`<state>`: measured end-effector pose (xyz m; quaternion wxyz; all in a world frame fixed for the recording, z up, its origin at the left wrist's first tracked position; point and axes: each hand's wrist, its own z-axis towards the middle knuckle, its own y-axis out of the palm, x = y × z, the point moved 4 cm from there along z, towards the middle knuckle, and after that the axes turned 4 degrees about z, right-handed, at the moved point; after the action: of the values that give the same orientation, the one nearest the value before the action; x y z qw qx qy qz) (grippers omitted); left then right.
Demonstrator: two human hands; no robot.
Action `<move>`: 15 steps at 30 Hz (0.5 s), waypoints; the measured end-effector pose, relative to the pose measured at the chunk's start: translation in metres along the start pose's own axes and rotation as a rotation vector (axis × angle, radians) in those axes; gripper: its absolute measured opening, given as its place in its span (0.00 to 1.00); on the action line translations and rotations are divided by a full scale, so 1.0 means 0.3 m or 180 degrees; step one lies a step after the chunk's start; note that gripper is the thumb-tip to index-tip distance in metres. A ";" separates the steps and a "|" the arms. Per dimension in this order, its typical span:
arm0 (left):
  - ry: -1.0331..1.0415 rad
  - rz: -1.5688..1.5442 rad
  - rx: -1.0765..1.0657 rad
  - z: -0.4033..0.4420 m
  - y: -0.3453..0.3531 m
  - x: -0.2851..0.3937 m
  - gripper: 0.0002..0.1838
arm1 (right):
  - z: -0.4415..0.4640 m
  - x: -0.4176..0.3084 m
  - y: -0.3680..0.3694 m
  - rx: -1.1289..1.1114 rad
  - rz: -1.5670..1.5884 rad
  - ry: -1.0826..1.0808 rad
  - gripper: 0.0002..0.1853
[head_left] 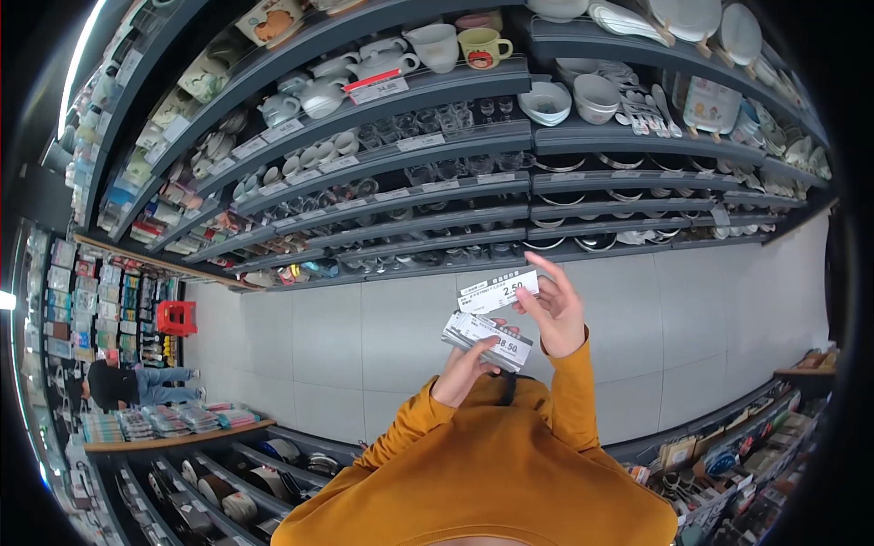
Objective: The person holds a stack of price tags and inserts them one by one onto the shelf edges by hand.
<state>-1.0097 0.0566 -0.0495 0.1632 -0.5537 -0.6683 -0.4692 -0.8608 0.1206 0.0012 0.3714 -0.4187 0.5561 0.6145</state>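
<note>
My left hand (464, 373) is closed around a stack of white price tags (487, 340), and the top one reads 38.50. Its thumb presses on the stack's face. Just above, my right hand (557, 314) pinches a single white price tag (496, 292) marked 2.50 between thumb and fingers, with the index finger pointing up and away. The single tag lies close over the upper edge of the stack; whether they touch, I cannot tell. Both hands are in front of my chest, over the grey tiled floor.
Ahead stand dark shelves (473, 136) with teapots (387, 62), a yellow mug (485, 48), glasses, bowls (596, 96) and spoons. A red plastic stool (176, 318) is at left, near a person (137, 384) in dark top and jeans. Shelves with pans and kitchenware flank me below.
</note>
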 end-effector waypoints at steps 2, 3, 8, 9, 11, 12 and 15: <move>-0.0061 0.0076 -0.0103 0.008 0.011 0.003 0.20 | -0.010 -0.003 -0.012 0.0096 -0.0067 -0.0021 0.23; -0.0076 0.0109 -0.0163 0.016 0.018 0.006 0.21 | -0.011 -0.006 -0.020 0.0137 -0.0112 -0.0042 0.24; -0.0100 0.0102 -0.0405 0.052 0.028 0.002 0.20 | -0.021 -0.001 -0.054 0.0307 -0.0358 0.0023 0.23; -0.0101 0.0081 -0.0424 0.056 0.027 0.001 0.20 | -0.020 0.004 -0.057 0.0320 -0.0379 0.0018 0.22; -0.0083 0.0042 -0.0432 0.059 0.022 0.006 0.20 | -0.014 0.025 -0.063 0.0339 -0.0395 0.0027 0.22; -0.0075 0.0024 -0.0417 0.058 0.014 0.009 0.20 | -0.007 0.040 -0.064 0.0342 -0.0389 0.0036 0.22; -0.0086 -0.0023 -0.0314 0.054 -0.022 0.023 0.20 | 0.020 0.085 -0.040 0.0315 -0.0344 0.0080 0.21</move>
<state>-1.0131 0.0739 -0.0556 0.1250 -0.5649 -0.6485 -0.4946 -0.8600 0.1275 -0.0268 0.4172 -0.4369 0.5670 0.5600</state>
